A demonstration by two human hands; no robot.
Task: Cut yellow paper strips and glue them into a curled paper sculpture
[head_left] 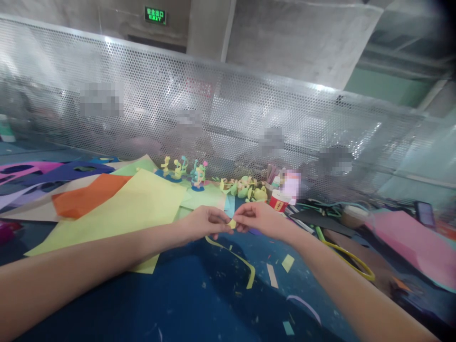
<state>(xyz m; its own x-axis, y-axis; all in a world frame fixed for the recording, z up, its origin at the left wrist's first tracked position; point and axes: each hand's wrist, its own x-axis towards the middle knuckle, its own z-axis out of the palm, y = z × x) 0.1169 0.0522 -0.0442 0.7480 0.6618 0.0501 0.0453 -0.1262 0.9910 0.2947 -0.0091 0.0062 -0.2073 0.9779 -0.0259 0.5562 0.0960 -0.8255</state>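
At the far left, flat purple and magenta paper sheets with cut-out holes (53, 171) are lying on the dark blue table top (185, 304), whose surface is looking scuffed and speckled with tiny scraps. Next to them a creased orange paper sheet (83, 197) is overlapping a large, smooth pale yellow paper sheet (124, 213), its long straight edge running diagonally toward the near side. The left hand (203, 222) is reaching in over that yellow sheet's corner, its fingertips pinching the small folded end of a thin yellow paper strip (232, 223). The strip's loose tail is curling down from the pinch and trailing across the blue top below the hands. The right hand (260, 218) is meeting it from the other side, fingertips closing on the same folded end, so both hands are touching at the strip. Behind the hands, small pastel paper figures on blue round bases (185, 173) are standing near the perforated metal screen (228, 114). Just right of them a red and white paper cup (278, 200) is sitting upright. Farther right, a yellow curved band (351, 261) and a broad pink paper sheet (413, 242) are crowding the table's edge. Open blue surface is lying between the forearms, in the near middle.
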